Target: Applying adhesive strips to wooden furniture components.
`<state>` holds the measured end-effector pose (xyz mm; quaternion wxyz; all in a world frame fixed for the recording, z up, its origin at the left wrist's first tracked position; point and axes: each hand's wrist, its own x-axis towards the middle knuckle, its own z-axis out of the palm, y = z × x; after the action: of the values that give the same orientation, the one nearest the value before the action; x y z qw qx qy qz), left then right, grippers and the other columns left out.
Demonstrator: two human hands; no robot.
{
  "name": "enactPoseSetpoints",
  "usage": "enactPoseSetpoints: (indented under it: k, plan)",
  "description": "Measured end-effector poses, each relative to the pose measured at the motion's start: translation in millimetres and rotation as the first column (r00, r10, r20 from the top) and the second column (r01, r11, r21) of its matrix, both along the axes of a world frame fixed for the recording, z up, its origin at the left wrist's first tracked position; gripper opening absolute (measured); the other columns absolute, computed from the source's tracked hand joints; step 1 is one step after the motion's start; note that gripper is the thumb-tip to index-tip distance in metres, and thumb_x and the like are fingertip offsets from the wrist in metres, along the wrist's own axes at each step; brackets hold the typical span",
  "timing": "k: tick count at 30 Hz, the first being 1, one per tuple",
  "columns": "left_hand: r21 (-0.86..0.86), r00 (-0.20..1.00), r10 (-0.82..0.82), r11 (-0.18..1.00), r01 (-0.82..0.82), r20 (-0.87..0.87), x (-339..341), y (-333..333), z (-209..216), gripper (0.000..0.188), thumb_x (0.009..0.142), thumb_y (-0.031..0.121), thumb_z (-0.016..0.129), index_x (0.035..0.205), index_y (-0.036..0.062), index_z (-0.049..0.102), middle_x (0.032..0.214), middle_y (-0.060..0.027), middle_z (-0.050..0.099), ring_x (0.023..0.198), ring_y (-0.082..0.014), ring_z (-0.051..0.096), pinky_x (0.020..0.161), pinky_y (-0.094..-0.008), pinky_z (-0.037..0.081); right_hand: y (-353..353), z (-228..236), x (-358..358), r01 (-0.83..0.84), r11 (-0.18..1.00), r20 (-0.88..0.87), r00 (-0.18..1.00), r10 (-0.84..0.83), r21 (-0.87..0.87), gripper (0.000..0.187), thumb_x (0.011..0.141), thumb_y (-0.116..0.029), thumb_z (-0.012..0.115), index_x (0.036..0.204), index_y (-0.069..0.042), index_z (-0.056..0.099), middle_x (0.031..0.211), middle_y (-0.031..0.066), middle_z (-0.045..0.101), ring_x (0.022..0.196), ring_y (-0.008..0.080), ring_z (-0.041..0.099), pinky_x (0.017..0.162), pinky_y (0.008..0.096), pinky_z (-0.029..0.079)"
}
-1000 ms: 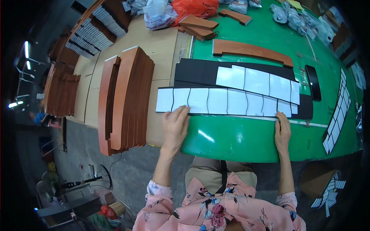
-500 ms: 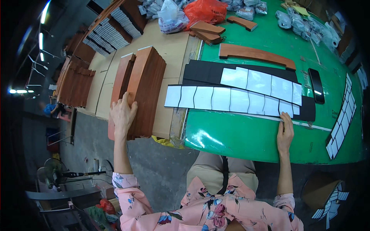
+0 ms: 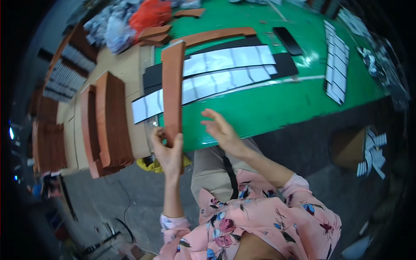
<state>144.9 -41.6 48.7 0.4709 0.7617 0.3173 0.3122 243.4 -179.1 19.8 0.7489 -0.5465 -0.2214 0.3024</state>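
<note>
My left hand is closed around the lower end of a long reddish-brown wooden piece, held up over the table's edge. The piece partly covers the white-panelled strips lying behind it. To the right of it, my right hand is open with fingers stretched out, touching nothing. Black sheets lie under and beside the white strips. Another curved wooden piece rests behind them. At the left, more wooden pieces stand stacked on edge.
The green table carries a dark phone-like slab and another white-panelled strip. Plastic bags pile up at the back left. A bin with white strips stands on the floor at right. Further stacks stand far left.
My left hand has moved right from the stack and now holds up a wooden piece. My right hand has left the white strip and swung left. The whole view has shifted.
</note>
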Motion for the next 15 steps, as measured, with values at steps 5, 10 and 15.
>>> enactPoseSetpoints:
  k: [5,10,15]
  plan:
    - [0.400,0.991,-0.087,0.909,0.119,-0.099,20,-80,-28,0.057,0.069,0.004,0.071,0.119,0.0006,0.043,0.107,-0.0121,0.050,0.099,-0.0241,0.049,0.084,-0.0356,0.042,-11,7,3,0.047,0.999,-0.134,0.990,-0.046,0.010,0.075,0.090,-0.035,0.057,0.140,0.005,0.017,0.136,0.0207,0.034,0.126,0.0240,0.035,0.103,0.0347,0.031]
    - [0.116,0.825,-0.564,0.819,0.562,-0.010,-3,-105,-10,0.058,0.075,0.001,0.064,0.127,-0.0013,0.041,0.129,-0.0189,0.045,0.120,-0.0291,0.045,0.098,-0.0355,0.038,-40,28,32,0.072,0.979,0.065,0.996,-0.061,-0.191,0.082,0.076,-0.025,0.075,0.136,0.004,0.028,0.121,0.0137,0.050,0.109,0.0189,0.050,0.093,0.0299,0.041]
    - [0.213,0.857,-0.514,0.842,0.496,0.040,-9,-42,-29,0.042,0.076,-0.002,0.063,0.117,0.0018,0.053,0.122,-0.0194,0.052,0.114,-0.0321,0.051,0.096,-0.0393,0.039,-82,14,64,-0.120,0.897,0.250,0.937,0.244,-0.425,0.078,0.070,-0.030,0.072,0.132,0.004,0.038,0.119,0.0161,0.052,0.107,0.0246,0.053,0.092,0.0341,0.042]
